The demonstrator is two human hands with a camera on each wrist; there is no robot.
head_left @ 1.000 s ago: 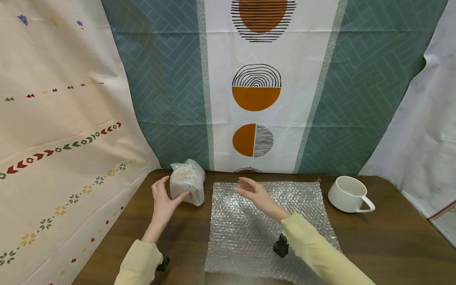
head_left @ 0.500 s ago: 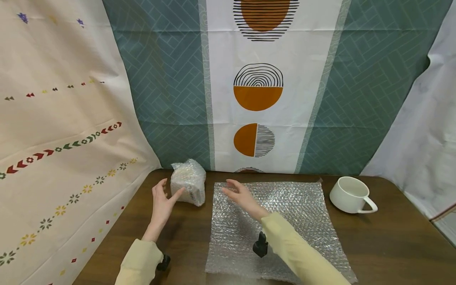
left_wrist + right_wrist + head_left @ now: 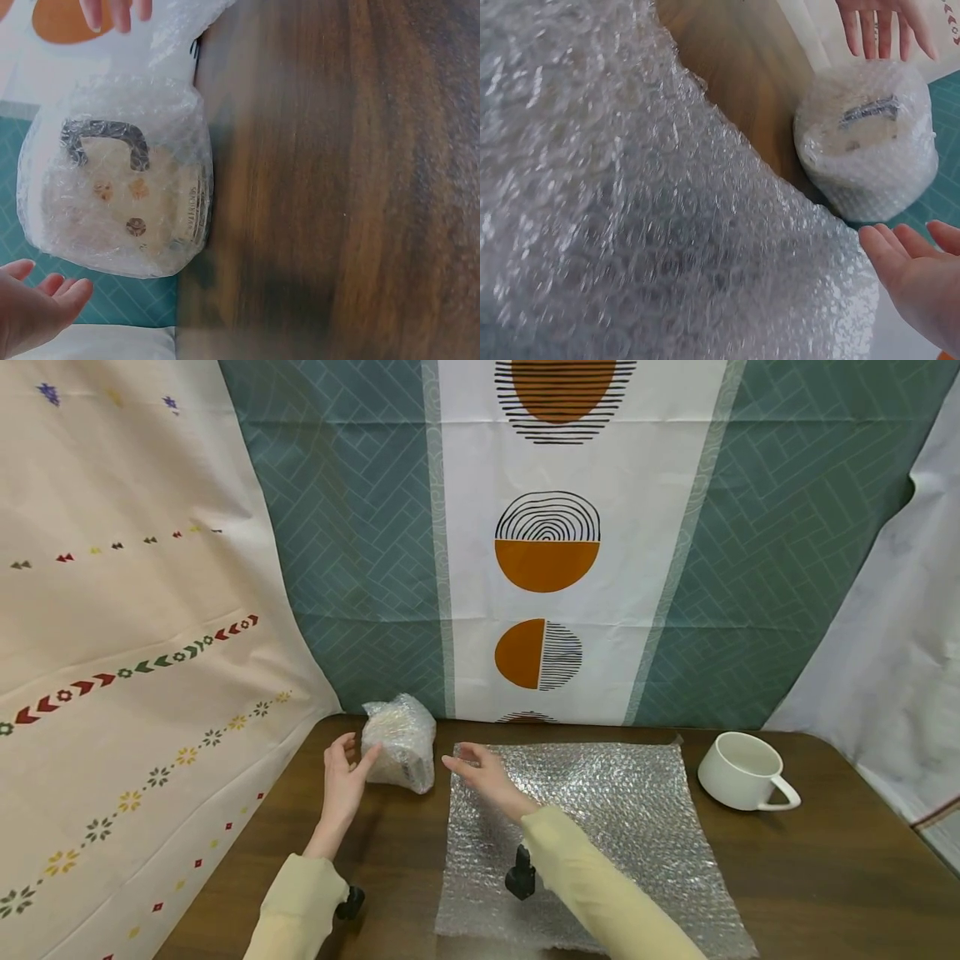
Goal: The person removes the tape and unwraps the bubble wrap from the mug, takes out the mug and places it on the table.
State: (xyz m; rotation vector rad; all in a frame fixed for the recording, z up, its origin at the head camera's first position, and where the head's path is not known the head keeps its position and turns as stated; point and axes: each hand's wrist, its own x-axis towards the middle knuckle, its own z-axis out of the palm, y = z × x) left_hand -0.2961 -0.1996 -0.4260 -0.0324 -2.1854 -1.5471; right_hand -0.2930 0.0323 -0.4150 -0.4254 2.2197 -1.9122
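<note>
Head view puts the bubble-wrapped bundle at the back of the counter, just left of the bubble wrap sheet, and we see a strip of bare wood between the two. From the left wrist we can look through the wrapping: a dark arch, brown spots and lettering show, too small for us to read.

On the bundle's left is the left hand, fingers loosely spread, thumb apart. From the head its thumb overlaps the bundle, but the left wrist view shows us a gap. The right hand hangs over the sheet's far left corner, palm facing the bundle, fingers relaxed and parted; the right wrist view shows us its fingertips near the wrapping.

Only the head view gives us the white mug, beside the sheet's right edge with its handle pointing right. Behind everything we see a green and white cloth, with a patterned cream cloth at the left.
</note>
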